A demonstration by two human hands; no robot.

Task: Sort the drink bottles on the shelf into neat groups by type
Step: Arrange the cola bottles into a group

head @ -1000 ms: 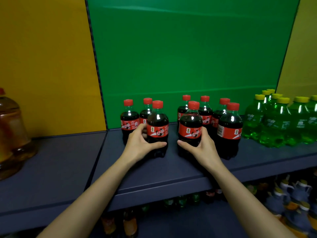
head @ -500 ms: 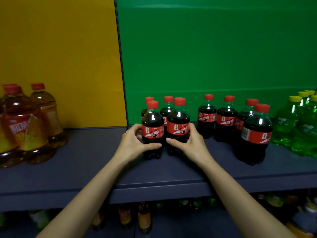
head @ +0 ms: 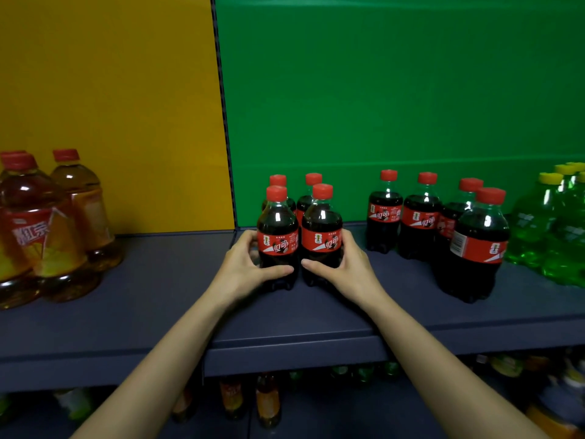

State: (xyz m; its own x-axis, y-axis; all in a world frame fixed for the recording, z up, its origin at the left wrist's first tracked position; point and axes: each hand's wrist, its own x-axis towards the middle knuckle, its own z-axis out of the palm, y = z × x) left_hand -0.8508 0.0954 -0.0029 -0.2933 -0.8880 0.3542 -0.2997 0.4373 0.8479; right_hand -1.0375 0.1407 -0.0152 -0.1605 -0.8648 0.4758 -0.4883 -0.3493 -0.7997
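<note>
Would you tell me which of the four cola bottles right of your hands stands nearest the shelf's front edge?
The rightmost cola bottle, showing a white barcode panel; the other three stand farther back toward the green panel.

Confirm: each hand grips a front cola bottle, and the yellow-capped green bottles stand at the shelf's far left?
No: the head view shows the green bottles at the far right. Left hand and right hand each grip a front cola bottle.

A yellow panel (head: 104, 106) fills ten o'clock and a green panel (head: 395, 90) one o'clock, with a dark post (head: 223, 122) between them. Dim lower bottles (head: 267, 403) stand at six o'clock.
</note>
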